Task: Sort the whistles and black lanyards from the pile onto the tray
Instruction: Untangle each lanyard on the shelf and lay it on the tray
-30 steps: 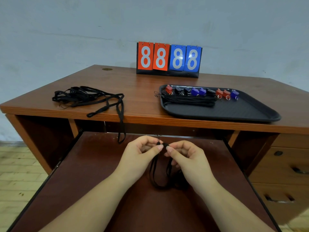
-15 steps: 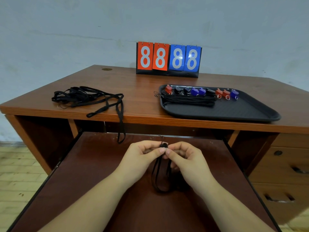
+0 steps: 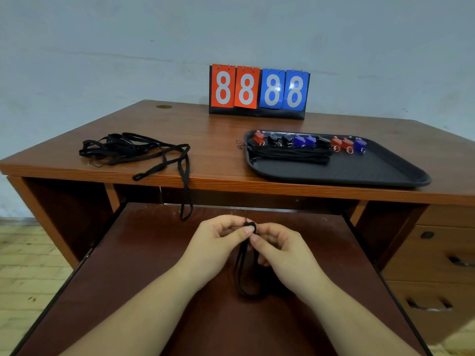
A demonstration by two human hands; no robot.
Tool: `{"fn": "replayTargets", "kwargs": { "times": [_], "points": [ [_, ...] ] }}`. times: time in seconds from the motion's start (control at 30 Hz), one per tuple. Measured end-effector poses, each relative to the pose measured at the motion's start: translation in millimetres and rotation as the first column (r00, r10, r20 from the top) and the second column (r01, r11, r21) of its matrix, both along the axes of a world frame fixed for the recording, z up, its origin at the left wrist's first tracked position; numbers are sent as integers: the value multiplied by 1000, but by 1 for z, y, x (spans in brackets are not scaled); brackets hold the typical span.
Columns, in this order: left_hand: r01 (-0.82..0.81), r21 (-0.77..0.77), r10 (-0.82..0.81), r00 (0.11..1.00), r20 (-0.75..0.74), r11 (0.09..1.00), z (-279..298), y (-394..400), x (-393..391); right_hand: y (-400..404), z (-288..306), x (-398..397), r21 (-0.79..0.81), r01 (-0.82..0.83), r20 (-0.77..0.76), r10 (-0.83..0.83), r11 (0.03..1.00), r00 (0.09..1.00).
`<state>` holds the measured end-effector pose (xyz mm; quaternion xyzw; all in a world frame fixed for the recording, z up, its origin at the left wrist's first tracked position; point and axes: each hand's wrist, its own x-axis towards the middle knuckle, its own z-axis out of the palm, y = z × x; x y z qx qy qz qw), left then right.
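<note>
Brown wood fills most of the view: a desk [image 3: 205,140] against a pale wall, with a darker pull-out shelf [image 3: 144,265] below its front edge. Over that shelf both hands meet on one black lanyard [image 3: 245,268]. The left hand [image 3: 213,250] pinches its top end between thumb and curled fingers, and the right hand [image 3: 282,255] pinches the same spot from the other side, the two thumb tips almost touching. A small dark piece sits at the pinch; whether it is a whistle or only the lanyard's clip cannot be told. Below the fingers the lanyard hangs in a narrow loop that reaches down to the shelf between the wrists.

Up on the desk to the left lies the pile of lanyards [image 3: 128,149], a loose black tangle, with one strap [image 3: 185,186] trailing over the desk's front edge and dangling down to just above the shelf. To the right sits the black tray [image 3: 372,170], its near rim close to the desk's edge. Along the tray's far side stands a row of whistles [image 3: 308,142], red, black and blue, some with small metal rings. Just in front of them lies a bundle of sorted lanyards [image 3: 290,153], laid lengthwise.

Behind the tray, at the back of the desk, stands a flip scoreboard [image 3: 259,91] with two orange and two blue cards, each showing an 8. Drawers [image 3: 442,253] show at the desk's right side.
</note>
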<state>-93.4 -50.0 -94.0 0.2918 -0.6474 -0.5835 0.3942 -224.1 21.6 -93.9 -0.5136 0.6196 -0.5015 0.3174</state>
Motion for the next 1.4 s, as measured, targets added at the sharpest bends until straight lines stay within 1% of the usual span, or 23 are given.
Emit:
{"fn": "replayTargets", "kwargs": {
  "times": [0.1, 0.2, 0.33, 0.43, 0.53, 0.63, 0.7, 0.77, 0.83, 0.9, 0.97, 1.07, 1.17, 1.23, 1.33, 1.4],
  "points": [
    [-32, -117, 42, 995, 88, 993, -2, -3, 0, 1, 0, 0, 4, -42, -85, 42, 999, 995],
    [-35, -131, 50, 993, 110, 991, -3, -4, 0, 0, -2, -1, 2, -60, -162, 59, 998, 985],
    [1, -129, 12, 994, 105, 992, -1, -3, -1, -1, -2, 0, 13, -98, -169, 98, 995, 981],
    [51, -76, -46, 997, 68, 996, 1, -1, 0, -1, -2, 0, 20, -111, -196, 113, 994, 974],
    [90, -116, -77, 991, 108, 989, 0, 0, 1, -1, 0, 0, 40, -111, -207, 117, 993, 971],
    [59, -126, -49, 995, 83, 990, 3, 1, 0, 0, 0, 2, 28, -112, -201, 115, 993, 973],
    [37, -163, -26, 997, 69, 986, 4, 1, 0, -2, -1, 3, 13, -110, -197, 110, 994, 974],
    [23, -212, -6, 996, 85, 977, 4, 1, 1, -3, -4, 2, -1, -96, -226, 93, 995, 970],
    [4, -226, 18, 996, 93, 974, 5, 2, 1, -3, -4, 2, 1, -82, -248, 80, 997, 966],
    [-26, -177, 37, 998, 58, 984, 5, 2, 0, -2, -4, 1, 5, -72, -236, 71, 997, 969],
    [-69, -74, 68, 998, -5, 995, 6, 1, -1, -1, -1, 0, -9, -65, -222, 61, 998, 973],
    [-180, -32, 178, 983, -41, 983, 6, -3, 0, -1, 2, 0, -35, -46, -204, 38, 998, 978],
    [-281, -5, 280, 959, -50, 960, 6, -9, 2, 0, 4, -1, -49, 9, -199, -18, 999, 980],
    [-331, 39, 333, 940, -69, 943, 4, -13, 3, 1, 6, -4, -63, 54, -176, -64, 997, 982],
    [-383, 112, 394, 913, -106, 917, 3, -18, 5, 2, 7, -11, -73, 147, -126, -155, 986, 980],
    [-398, 129, 413, 903, -117, 908, 2, -20, 6, 2, 8, -14, -76, 210, -85, -216, 975, 973]
  ]
}}
